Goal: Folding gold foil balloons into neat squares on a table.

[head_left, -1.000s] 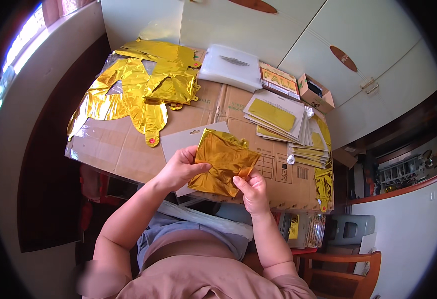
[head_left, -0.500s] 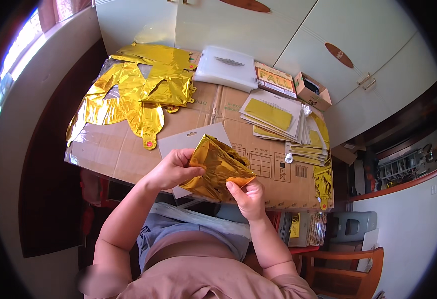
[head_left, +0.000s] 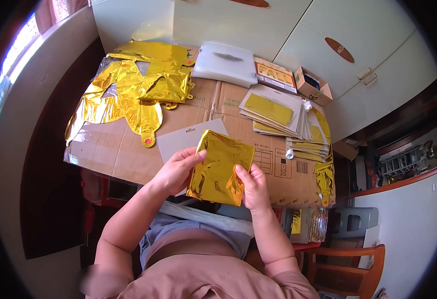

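Between my hands is a folded gold foil balloon, a flat, nearly square packet with its broad face turned up. My left hand grips its left edge, the thumb on top. My right hand pinches the lower right side, where the foil bunches under the thumb. Beneath and behind the packet lies a grey-white card with a hanging slot, partly hidden by my left hand. Spread-out gold foil balloons with tabbed ends lie in a pile at the far left.
Cardboard covers the table. At the right is a stack of cards with folded gold foil. Clear plastic bags, a printed box and a small open carton stand along the back. A wooden chair is at lower right.
The foil packet has turned from a slanted, crumpled shape to a flatter, squarer one facing up. My right hand has moved slightly right, my left slightly toward the packet's middle.
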`<state>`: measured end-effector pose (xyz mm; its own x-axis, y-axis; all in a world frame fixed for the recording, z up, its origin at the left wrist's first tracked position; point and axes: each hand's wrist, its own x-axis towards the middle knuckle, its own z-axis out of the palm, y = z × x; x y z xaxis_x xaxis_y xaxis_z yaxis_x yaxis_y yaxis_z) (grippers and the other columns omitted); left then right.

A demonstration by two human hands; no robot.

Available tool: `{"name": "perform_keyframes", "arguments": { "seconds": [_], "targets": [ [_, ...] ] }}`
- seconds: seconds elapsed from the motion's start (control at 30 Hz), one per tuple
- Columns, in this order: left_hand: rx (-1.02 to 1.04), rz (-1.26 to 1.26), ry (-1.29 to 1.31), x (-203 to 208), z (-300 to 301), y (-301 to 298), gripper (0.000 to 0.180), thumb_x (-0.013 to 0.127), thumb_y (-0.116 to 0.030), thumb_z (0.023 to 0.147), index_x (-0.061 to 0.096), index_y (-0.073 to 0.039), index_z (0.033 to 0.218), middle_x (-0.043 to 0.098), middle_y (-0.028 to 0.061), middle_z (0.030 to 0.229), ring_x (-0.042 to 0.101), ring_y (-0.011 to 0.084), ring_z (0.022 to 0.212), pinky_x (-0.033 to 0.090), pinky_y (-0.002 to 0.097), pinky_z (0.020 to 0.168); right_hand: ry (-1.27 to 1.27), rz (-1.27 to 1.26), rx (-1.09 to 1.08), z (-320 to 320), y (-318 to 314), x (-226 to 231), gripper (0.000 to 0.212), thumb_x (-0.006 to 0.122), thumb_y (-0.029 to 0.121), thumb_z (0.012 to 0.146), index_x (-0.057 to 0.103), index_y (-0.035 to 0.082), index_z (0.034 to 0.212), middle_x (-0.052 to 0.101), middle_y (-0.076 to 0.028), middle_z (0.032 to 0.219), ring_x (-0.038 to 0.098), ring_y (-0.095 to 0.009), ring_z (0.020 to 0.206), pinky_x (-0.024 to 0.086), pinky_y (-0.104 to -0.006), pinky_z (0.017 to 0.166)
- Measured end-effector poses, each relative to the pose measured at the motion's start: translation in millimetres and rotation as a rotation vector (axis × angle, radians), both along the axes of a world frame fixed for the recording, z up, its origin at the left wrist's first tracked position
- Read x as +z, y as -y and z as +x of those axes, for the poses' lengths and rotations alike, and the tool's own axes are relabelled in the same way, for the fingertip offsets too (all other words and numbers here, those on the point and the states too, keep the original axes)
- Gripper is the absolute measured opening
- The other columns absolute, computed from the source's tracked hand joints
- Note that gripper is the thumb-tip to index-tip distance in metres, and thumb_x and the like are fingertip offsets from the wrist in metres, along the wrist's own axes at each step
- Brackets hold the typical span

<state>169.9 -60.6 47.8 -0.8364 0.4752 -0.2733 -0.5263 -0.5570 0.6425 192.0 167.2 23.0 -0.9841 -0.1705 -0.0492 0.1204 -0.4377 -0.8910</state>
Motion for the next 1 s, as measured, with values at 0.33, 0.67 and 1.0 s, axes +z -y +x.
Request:
{"name": "perform_keyframes", "arguments": {
  "seconds": [0.33, 0.67, 1.0],
  "targets": [
    [0.106, -0.142, -0.085, -5, -9, -1, 0.035, 0.057, -0.028, 0.106, 0.064, 0.001, 0.125, 0.072, 0.0094, 0.112, 0.071, 0.0142, 0.094, 0.059, 0.0299, 0.080, -0.114, 0.239, -0.001, 4, 4, 11, 0.017, 0.063, 0.016, 0.103, 0.067, 0.001, 0.112, 0.065, 0.005, 0.095, 0.050, -0.001, 0.080, 0.042, -0.0192, 0.072],
    [0.122, -0.119, -0.087, -6, 1, -5, 0.039, 0.054, -0.031, 0.107, 0.063, 0.002, 0.125, 0.071, 0.0096, 0.113, 0.070, 0.0166, 0.099, 0.058, 0.0328, 0.087, -0.157, 0.352, -0.045, 5, -10, 1, 0.017, 0.065, 0.017, 0.103, 0.068, 0.001, 0.107, 0.057, 0.009, 0.083, 0.041, 0.001, 0.070, 0.036, -0.0184, 0.063],
    [0.154, -0.187, -0.031, -5, -4, -10, 0.032, 0.054, -0.029, 0.107, 0.065, 0.000, 0.115, 0.071, 0.0088, 0.105, 0.071, 0.0171, 0.093, 0.059, 0.0334, 0.082, -0.009, 0.250, 0.192, -19, -29, 23, 0.023, 0.064, 0.018, 0.102, 0.068, 0.000, 0.115, 0.070, 0.001, 0.102, 0.060, -0.004, 0.087, 0.050, -0.0220, 0.079]
  ]
}}
